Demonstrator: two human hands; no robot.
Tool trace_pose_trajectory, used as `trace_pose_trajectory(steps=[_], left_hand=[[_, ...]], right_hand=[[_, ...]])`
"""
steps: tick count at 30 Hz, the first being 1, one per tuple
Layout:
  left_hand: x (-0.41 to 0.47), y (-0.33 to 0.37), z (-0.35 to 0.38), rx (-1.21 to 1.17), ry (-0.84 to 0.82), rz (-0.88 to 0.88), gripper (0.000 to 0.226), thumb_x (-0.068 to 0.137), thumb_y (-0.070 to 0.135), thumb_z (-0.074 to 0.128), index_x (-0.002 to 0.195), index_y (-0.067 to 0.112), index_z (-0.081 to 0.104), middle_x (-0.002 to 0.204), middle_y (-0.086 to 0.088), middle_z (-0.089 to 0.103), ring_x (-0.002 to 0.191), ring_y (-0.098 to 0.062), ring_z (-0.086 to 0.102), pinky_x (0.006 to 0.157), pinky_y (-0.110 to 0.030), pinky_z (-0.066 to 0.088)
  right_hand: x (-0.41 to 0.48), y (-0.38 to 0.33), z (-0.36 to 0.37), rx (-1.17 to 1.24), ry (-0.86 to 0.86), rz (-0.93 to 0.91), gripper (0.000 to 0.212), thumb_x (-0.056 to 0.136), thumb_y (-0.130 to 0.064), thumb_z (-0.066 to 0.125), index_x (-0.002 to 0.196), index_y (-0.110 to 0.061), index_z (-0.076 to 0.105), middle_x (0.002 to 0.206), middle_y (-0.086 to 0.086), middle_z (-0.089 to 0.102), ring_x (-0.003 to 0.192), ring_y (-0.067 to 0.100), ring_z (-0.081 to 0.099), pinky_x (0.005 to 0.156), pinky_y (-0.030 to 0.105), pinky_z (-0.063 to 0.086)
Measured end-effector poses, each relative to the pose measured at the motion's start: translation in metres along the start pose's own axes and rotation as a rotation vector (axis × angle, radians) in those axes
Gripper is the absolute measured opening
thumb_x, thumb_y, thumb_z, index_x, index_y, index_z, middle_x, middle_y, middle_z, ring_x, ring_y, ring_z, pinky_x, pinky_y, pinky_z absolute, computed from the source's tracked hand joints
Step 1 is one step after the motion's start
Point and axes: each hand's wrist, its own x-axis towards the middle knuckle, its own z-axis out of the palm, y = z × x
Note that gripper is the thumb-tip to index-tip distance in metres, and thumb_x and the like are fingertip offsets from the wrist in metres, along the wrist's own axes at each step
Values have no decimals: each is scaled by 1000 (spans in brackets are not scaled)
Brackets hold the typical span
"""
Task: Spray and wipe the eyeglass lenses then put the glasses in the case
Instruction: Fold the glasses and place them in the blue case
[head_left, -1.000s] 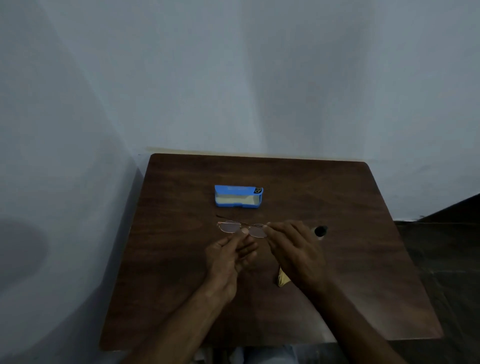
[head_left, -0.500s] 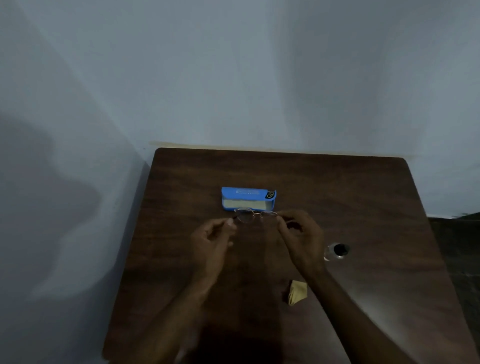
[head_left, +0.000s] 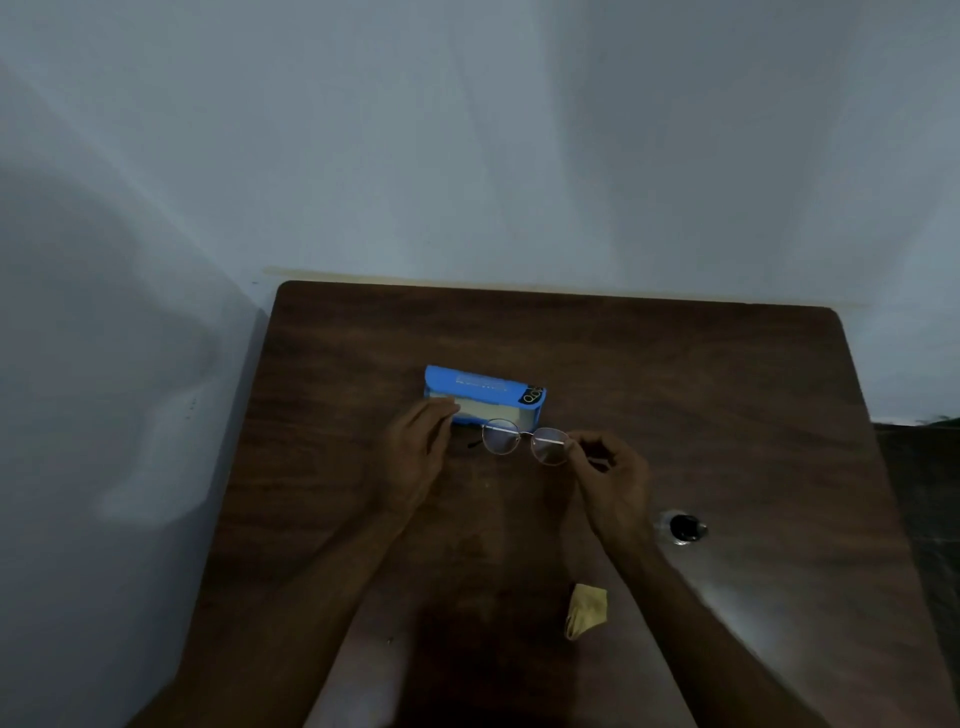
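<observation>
A blue glasses case (head_left: 483, 391) lies open on the dark wooden table (head_left: 675, 395), its pale lining facing me. Thin metal-framed eyeglasses (head_left: 524, 441) hover just in front of the case. My right hand (head_left: 608, 483) pinches their right end between thumb and fingers. My left hand (head_left: 415, 452) reaches to the case's left front corner, fingertips touching its edge. Whether it holds the case I cannot tell. A crumpled yellow cloth (head_left: 587, 610) lies near the table's front. A small spray bottle (head_left: 683, 527), seen from above with a dark cap, stands to the right.
The table stands in a corner between pale walls at the back and left. Its right edge borders a dark floor (head_left: 924, 467).
Both hands moved forward toward the case. My left hand has let go of the glasses and now touches the case. My right hand alone carries the glasses.
</observation>
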Motion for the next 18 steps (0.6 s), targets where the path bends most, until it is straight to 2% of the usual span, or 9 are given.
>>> trace_pose_trajectory(steps=[5, 10, 15, 18], left_hand=[[11, -4, 2, 24, -9, -19, 26, 99, 7, 66, 124, 9, 71, 121, -7, 73, 110, -21, 70, 94, -42, 59], [20, -6, 5, 181, -79, -50, 30, 96, 16, 70, 125, 10, 70, 105, -10, 76, 90, -24, 72, 74, -39, 61], [30, 1, 1, 284, -117, 40, 14, 94, 15, 72, 106, 10, 72, 97, -8, 72, 92, -24, 65, 64, -40, 57], [37, -2, 2, 374, -157, 95, 21, 94, 19, 69, 112, 11, 72, 101, -7, 72, 99, -24, 62, 66, -40, 56]], right_hand=[[9, 7, 2, -10, -8, 39, 3, 90, -15, 79, 89, -17, 78, 86, -5, 78, 85, 13, 73, 82, 31, 58], [18, 16, 7, -6, -30, 62, 4, 90, -18, 78, 90, -22, 78, 87, -7, 78, 85, 15, 74, 85, 45, 61], [22, 15, 10, 49, -31, 58, 3, 92, -15, 76, 92, -17, 78, 88, -3, 79, 84, 16, 75, 85, 47, 60], [26, 16, 10, 63, -36, 53, 3, 92, -15, 76, 92, -17, 78, 87, -1, 79, 84, 22, 75, 84, 50, 60]])
